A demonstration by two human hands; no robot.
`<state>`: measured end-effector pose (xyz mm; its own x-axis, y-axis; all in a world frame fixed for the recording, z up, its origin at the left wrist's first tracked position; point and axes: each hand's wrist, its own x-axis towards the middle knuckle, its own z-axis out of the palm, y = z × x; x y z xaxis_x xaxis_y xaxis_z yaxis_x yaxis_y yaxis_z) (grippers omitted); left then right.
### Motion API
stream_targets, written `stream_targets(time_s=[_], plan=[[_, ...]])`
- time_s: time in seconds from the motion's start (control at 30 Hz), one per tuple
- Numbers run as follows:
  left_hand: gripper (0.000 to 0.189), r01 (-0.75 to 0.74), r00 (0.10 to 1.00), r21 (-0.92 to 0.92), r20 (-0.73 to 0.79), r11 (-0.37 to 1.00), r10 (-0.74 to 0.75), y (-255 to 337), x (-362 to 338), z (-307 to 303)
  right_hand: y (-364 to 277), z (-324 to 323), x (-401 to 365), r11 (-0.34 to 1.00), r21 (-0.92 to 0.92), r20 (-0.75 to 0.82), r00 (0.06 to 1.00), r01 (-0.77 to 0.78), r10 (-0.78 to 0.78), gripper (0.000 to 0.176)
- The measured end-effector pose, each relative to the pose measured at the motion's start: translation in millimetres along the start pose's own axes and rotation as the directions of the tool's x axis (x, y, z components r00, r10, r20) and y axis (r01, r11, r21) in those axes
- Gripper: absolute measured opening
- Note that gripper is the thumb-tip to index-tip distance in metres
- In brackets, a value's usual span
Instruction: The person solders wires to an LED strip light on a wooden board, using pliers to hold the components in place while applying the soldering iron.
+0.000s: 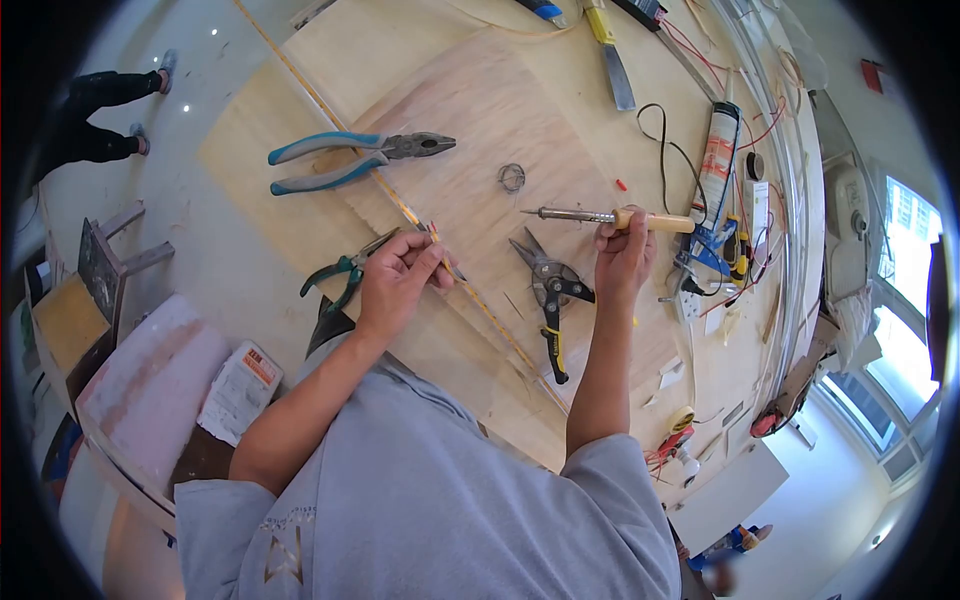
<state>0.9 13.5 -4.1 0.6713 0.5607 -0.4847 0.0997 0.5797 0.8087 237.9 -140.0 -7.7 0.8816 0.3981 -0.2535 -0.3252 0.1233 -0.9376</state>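
My right hand (626,255) is closed around the wooden handle of a soldering iron (575,214), whose metal tip points left above the board. With its fingertips pinched, my left hand (402,275) grips a thin yellowish LED strip (400,203) that runs diagonally over the worktop. A small reddish bit shows on the strip by these fingers. Green-handled pliers (345,275) lie beside my left hand. Between the hands are a small coil of wire (511,178) and black and yellow tin snips (552,290). Large blue-handled pliers (360,158) rest across the strip.
A sealant cartridge (718,160), a power strip (690,303) and loose red wires are at the right. A putty knife (612,60) lies at the far edge. On the left stand a wooden stool (105,265) and a chair (150,375); another person's legs (110,115) show beyond.
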Motion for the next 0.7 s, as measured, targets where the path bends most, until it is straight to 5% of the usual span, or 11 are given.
stream_targets(time_s=[0.7], plan=[[0.016,0.040,0.999,-0.036,-0.002,0.999,-0.040,0.7,1.5,-0.4,6.4,0.7,2.1,0.998,-0.059,0.000,1.000,-0.003,0.003,0.024]])
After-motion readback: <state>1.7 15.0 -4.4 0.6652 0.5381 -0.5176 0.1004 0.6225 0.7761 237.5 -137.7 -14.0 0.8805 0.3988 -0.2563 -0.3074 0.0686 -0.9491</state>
